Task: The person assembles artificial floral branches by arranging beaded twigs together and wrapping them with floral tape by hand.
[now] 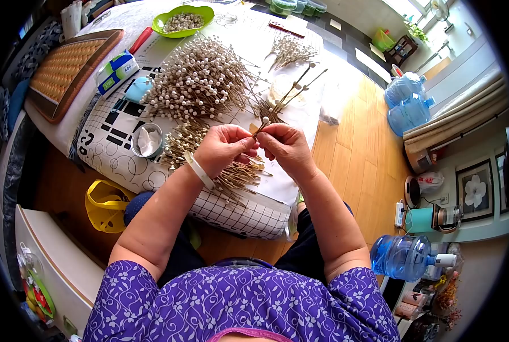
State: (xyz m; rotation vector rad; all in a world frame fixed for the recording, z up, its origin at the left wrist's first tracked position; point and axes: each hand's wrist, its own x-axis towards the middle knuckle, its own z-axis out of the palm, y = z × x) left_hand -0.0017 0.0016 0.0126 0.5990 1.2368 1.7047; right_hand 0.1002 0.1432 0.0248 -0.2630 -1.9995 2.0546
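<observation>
My left hand (pixel 227 149) and my right hand (pixel 289 149) meet over the near part of the table, both closed in a pinch. Between their fingertips is a thin brown stem with a white bead-like tip (pixel 265 120). A small tan scrap, perhaps a strip or leaf, shows at the left fingertips. Beyond my left hand spreads a large heap of white-tipped stems (pixel 200 82). Under and beside that hand lies a second pile of stems with paler tips (pixel 189 142). Several dark-tipped stems (pixel 300 86) lie just past my right hand.
A green bowl (pixel 210 13) of white beads stands at the far side, with a smaller bunch of stems (pixel 291 48) to its right. A cup with white tissue (pixel 138 149) and a tissue pack (pixel 117 72) are at left. Blue water jugs (pixel 408 114) stand right.
</observation>
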